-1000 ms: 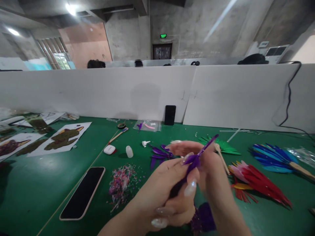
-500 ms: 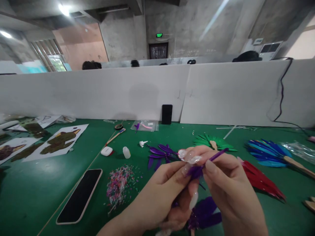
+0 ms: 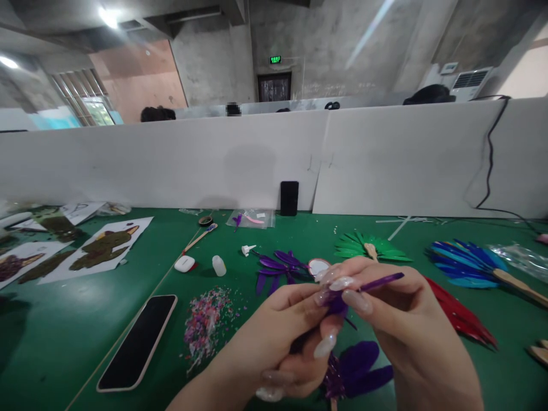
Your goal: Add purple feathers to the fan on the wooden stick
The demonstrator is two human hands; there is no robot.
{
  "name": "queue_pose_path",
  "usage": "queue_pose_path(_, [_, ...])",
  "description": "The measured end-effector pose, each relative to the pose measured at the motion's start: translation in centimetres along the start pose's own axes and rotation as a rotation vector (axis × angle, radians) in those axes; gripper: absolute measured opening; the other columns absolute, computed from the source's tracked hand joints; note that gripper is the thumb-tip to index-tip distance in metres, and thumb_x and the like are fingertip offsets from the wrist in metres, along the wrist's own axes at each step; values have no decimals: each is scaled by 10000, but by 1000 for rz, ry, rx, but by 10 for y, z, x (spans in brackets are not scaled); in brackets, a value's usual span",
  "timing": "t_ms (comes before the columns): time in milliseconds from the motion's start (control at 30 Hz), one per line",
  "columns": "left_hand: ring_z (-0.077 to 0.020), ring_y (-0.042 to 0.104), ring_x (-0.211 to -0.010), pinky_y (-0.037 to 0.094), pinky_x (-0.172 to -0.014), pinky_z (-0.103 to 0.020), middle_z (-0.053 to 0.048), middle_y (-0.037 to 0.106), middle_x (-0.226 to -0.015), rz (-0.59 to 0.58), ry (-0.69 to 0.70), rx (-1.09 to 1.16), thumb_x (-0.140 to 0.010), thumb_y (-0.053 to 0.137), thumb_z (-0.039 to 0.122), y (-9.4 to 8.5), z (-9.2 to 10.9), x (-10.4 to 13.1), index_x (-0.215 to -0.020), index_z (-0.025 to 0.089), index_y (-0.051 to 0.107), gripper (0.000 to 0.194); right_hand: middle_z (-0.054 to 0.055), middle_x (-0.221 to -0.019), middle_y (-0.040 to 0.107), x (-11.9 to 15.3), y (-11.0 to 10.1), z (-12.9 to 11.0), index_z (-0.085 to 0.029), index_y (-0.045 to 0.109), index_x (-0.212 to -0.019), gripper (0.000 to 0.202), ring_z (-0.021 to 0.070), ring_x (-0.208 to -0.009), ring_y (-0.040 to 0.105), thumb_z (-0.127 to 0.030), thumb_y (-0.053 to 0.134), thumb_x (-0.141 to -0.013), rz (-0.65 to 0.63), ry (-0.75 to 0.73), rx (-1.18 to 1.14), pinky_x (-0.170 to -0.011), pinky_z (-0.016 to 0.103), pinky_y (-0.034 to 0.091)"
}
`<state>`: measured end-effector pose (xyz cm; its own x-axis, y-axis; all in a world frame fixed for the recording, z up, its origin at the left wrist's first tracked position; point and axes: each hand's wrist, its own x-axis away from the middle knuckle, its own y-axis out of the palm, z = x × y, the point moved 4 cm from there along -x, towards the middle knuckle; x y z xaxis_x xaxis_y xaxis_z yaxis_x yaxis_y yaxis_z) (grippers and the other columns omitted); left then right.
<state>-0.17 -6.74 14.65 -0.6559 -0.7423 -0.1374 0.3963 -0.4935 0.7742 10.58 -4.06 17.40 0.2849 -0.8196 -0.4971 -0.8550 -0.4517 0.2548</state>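
My left hand [image 3: 278, 337] is closed, its thumb and fingers pinching a purple feather [image 3: 382, 282]. My right hand [image 3: 402, 314] grips the same feather with thumb and fingertips, close against the left fingertips. The feather's narrow end sticks out to the right; much of the rest is hidden by fingers. Below the hands lies a purple feather fan [image 3: 362, 365] with a wooden handle, partly covered. Loose purple feathers [image 3: 282, 268] rest on the table just beyond my left hand, beside a round white piece with a red rim [image 3: 319, 266].
Right of my hands lie green [image 3: 355, 246], blue [image 3: 464, 264] and red feather fans [image 3: 460, 319]. To the left are a phone [image 3: 139, 342], colourful scraps [image 3: 203, 328], a small bottle [image 3: 219, 265] and a white case [image 3: 185, 263]. A white partition [image 3: 192, 160] stands behind.
My right fingertips have shifted slightly left along the feather, toward my left fingertips. The feather's free end now points more level to the right.
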Motion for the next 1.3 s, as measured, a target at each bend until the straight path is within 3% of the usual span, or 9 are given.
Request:
queue_pose_path(200, [-24, 198, -170, 219, -208, -119, 111, 389, -378, -74, -74, -36, -928, 474, 331, 3, 6, -2, -763, 142, 515, 254, -6, -828, 746, -1, 0, -1, -328, 758, -840, 187, 193, -824, 707, -162, 722, -764, -7, -1, 44, -762, 319, 603])
queue_pose_path(367, [-31, 193, -153, 136, -209, -149, 122, 374, -334, -40, -110, 1, -878, 567, 341, 7, 10, 0, -714, 152, 513, 256, 31, -892, 748, 3, -3, -3, -308, 756, -895, 115, 227, -872, 698, -294, 682, -807, -22, -24, 102, -804, 372, 586])
queue_pose_path(467, [-36, 162, -148, 86, -216, -174, 132, 320, -302, -57, -216, 11, -861, 585, 382, 11, 9, 2, -691, 163, 493, 292, 27, -900, 747, 4, -4, -3, -311, 749, -897, 134, 221, -876, 694, -290, 624, -855, -41, -33, 87, -784, 368, 585])
queue_pose_path(633, [-31, 133, -141, 60, -219, -176, 132, 294, -287, -88, -315, 73, -866, 567, 405, 12, 9, 4, -684, 161, 490, 314, 14, -823, 742, 0, -2, -3, -306, 754, -848, 85, 193, -789, 691, -281, 681, -810, -52, -27, 38, -733, 336, 581])
queue_pose_path(933, [-34, 155, -164, 76, -246, -181, 120, 300, -293, -70, -355, 78, -902, 507, 366, 7, 7, 6, -702, 158, 508, 289, -9, -821, 750, -2, -3, -7, -333, 749, -874, 172, 192, -824, 690, -195, 712, -778, -98, -44, 68, -778, 345, 574])
queue_pose_path(1067, [-34, 142, -148, 31, -229, -188, 125, 326, -292, -33, -339, 89, -862, 573, 376, 7, 7, 5, -723, 158, 527, 262, 15, -881, 753, -1, -5, -8, -316, 744, -935, 163, 212, -863, 689, -270, 712, -782, -147, -51, 120, -822, 373, 567])
queue_pose_path(1200, [-34, 136, -157, 34, -233, -193, 123, 306, -284, -20, -365, 62, -845, 585, 394, 7, 7, 5, -677, 162, 516, 295, 33, -850, 750, 0, -6, -7, -293, 753, -889, 129, 212, -824, 695, -310, 633, -847, -90, -63, 122, -764, 363, 582])
queue_pose_path(1300, [-34, 135, -157, 30, -226, -188, 123, 308, -290, -20, -358, 45, -830, 601, 413, 8, 7, 4, -668, 165, 502, 312, 24, -823, 747, 1, -5, -5, -287, 753, -841, 83, 198, -778, 696, -280, 673, -817, -45, -65, 98, -719, 334, 586])
